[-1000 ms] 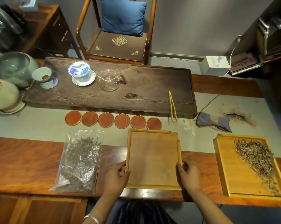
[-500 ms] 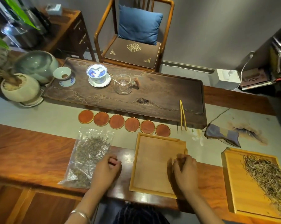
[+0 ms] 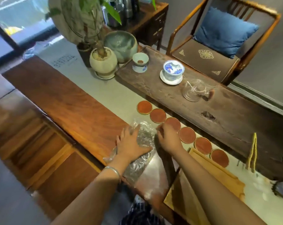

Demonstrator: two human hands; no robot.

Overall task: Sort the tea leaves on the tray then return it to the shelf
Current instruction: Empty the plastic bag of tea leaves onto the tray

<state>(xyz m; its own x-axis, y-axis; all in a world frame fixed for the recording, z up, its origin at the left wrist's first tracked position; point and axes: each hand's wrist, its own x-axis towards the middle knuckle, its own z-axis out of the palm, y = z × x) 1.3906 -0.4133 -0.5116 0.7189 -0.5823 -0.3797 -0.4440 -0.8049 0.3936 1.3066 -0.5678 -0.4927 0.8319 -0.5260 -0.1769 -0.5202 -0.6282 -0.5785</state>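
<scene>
A clear plastic bag of tea leaves (image 3: 144,135) lies on the wooden table near its front edge. My left hand (image 3: 132,143) rests flat on the bag with its fingers spread. My right hand (image 3: 168,137) is at the bag's right edge, and its curled fingers pinch the plastic there. An empty bamboo tray (image 3: 222,176) lies to the right, partly hidden under my right forearm. The tray with loose tea leaves is out of view.
Several round red coasters (image 3: 187,134) run diagonally just beyond my right hand. Behind them a dark tea board (image 3: 227,127) carries a blue-and-white lidded cup (image 3: 172,72), a glass pitcher (image 3: 194,92) and a small cup (image 3: 140,62). A potted plant (image 3: 103,62) and bamboo tongs (image 3: 253,151) flank it.
Both hands left the empty bamboo tray and moved left onto the bag of tea leaves. The view swung left, so the tray with leaves dropped out of sight.
</scene>
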